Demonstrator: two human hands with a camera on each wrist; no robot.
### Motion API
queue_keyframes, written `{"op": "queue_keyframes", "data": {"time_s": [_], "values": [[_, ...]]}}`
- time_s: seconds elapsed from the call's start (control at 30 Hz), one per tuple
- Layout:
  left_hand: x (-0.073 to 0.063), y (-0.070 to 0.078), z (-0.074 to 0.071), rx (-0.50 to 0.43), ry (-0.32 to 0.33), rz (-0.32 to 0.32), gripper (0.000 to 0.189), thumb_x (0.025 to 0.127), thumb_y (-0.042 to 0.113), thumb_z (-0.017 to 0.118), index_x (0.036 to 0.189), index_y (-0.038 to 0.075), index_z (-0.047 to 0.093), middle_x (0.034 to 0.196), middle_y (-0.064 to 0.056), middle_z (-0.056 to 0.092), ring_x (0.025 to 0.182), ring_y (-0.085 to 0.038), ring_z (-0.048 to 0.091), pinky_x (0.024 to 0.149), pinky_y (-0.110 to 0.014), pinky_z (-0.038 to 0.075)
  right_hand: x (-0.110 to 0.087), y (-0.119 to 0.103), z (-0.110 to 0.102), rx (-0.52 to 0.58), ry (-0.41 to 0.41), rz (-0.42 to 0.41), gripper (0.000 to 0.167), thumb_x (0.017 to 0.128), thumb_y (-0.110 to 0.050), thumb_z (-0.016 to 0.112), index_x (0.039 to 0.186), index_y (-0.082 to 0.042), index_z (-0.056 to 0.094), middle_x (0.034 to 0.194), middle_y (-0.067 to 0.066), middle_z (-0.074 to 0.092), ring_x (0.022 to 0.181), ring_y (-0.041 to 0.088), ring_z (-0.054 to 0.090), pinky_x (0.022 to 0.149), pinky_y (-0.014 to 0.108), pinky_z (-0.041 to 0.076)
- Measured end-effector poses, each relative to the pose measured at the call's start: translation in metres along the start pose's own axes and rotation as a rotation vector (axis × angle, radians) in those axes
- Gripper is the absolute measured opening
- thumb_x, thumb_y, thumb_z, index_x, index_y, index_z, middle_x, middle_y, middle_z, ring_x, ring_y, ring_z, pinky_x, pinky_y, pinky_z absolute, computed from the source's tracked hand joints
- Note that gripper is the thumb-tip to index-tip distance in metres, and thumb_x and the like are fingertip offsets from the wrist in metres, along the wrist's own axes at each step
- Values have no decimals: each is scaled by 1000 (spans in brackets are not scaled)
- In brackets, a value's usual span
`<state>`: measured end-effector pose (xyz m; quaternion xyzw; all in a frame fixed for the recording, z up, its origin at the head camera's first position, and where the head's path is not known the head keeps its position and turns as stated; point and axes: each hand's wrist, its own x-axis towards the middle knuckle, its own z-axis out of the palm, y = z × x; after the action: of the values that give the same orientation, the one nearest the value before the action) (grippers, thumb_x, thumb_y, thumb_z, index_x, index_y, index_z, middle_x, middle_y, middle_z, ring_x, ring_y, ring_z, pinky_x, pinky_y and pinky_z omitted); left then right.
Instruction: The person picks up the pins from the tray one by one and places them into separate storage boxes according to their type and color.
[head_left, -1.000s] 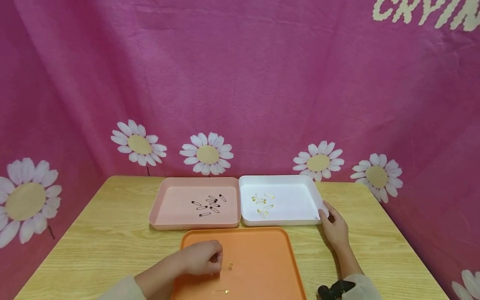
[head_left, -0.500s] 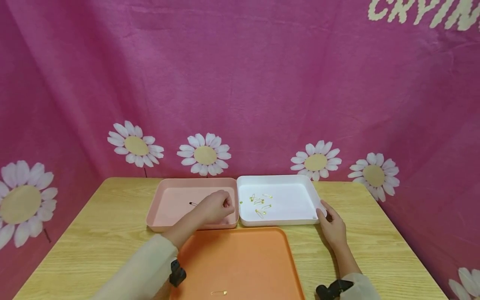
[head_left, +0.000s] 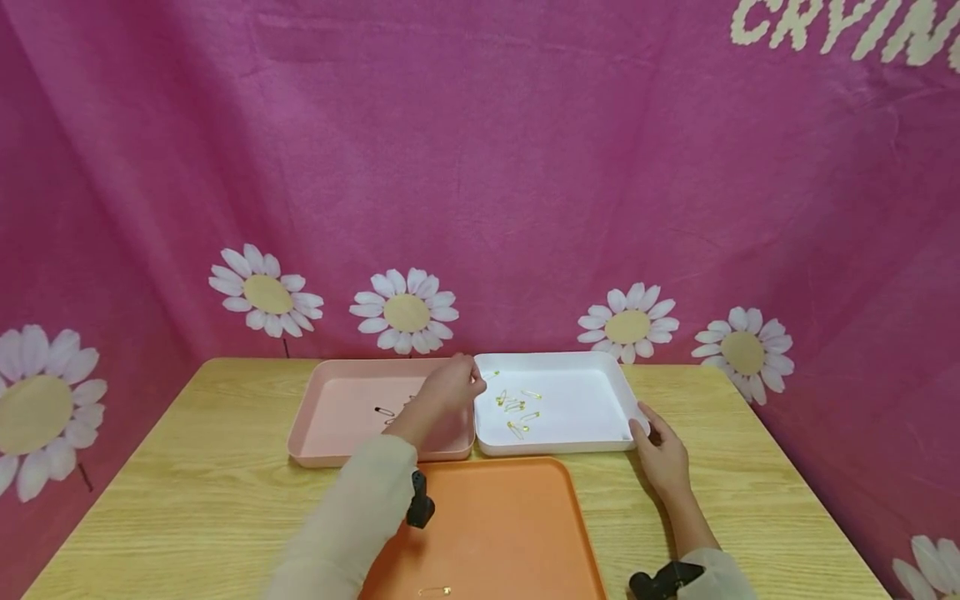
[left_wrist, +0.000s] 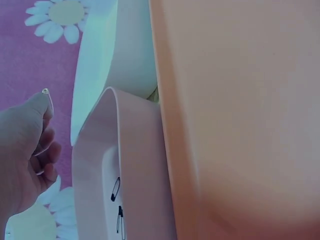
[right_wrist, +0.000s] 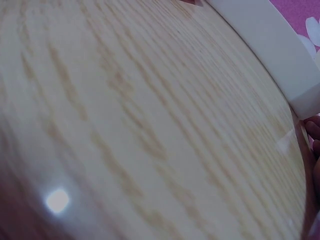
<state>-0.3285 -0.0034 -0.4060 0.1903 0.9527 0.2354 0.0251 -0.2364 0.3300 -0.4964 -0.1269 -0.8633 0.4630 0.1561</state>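
Note:
My left hand (head_left: 448, 385) is raised where the pink tray (head_left: 333, 408) meets the white tray (head_left: 581, 400). Thumb and fingertips pinch a gold safety pin (left_wrist: 46, 92), which sticks out past them in the left wrist view. Several gold safety pins (head_left: 515, 406) lie in the left part of the white tray. At that tray's front right corner, my right hand (head_left: 663, 454) grips the rim, thumb on top. Black safety pins (head_left: 384, 412) lie in the pink tray, partly hidden by my left arm. One more gold safety pin (head_left: 435, 591) rests on the orange tray (head_left: 517, 525).
The orange tray sits in front of the two smaller trays on the wooden table (head_left: 172, 492). A pink cloth with daisies (head_left: 480, 183) hangs close behind the table. Each wrist carries a black camera (head_left: 420, 500).
My left hand has picked up a gold safety pin from the orange tray and carried it forward and right, over the pink tray to the white tray's edge. My right hand stays at its corner.

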Motion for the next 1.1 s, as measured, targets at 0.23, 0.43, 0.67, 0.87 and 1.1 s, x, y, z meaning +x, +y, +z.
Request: {"op": "queue_keyframes", "data": {"time_s": [0.23, 0.43, 0.67, 0.87, 1.1], "values": [[9, 4, 7, 86, 15, -30, 16, 88, 22, 54, 93, 8, 61, 95, -5, 55, 84, -16, 52, 80, -32, 48, 0, -1, 1, 20, 12, 10, 53, 93, -42, 52, 139, -15, 46, 144, 17, 41, 133, 30, 37, 109, 45, 30], [16, -2, 16, 79, 40, -64, 17, 87, 21, 55, 94, 8, 64, 101, -7, 61, 99, -21, 57, 85, -35, 48, -1, 0, 2, 20, 15, 3, 53, 93, -41, 52, 139, -15, 46, 144, 17, 42, 131, 28, 39, 106, 44, 32], [16, -5, 20, 25, 40, -111, 13, 88, 21, 55, 90, 8, 60, 102, -8, 60, 95, -21, 56, 81, -35, 48, -3, -4, -1, 18, 17, 7, 52, 94, -40, 51, 139, -15, 45, 143, 16, 43, 130, 28, 40, 106, 44, 33], [15, -6, 20, -8, 61, -107, 13, 89, 21, 55, 91, 8, 58, 98, -7, 56, 89, -19, 52, 79, -34, 48, -3, -6, -2, 30, 12, 0, 51, 94, -38, 51, 139, -13, 45, 144, 18, 42, 131, 29, 39, 107, 45, 31], [14, -7, 22, -5, 78, -94, 14, 90, 21, 54, 95, 8, 57, 96, -6, 53, 84, -18, 51, 79, -33, 47, -3, -5, 0, 13, 18, 2, 51, 94, -39, 51, 139, -15, 46, 144, 16, 42, 131, 28, 40, 106, 45, 32]]}}
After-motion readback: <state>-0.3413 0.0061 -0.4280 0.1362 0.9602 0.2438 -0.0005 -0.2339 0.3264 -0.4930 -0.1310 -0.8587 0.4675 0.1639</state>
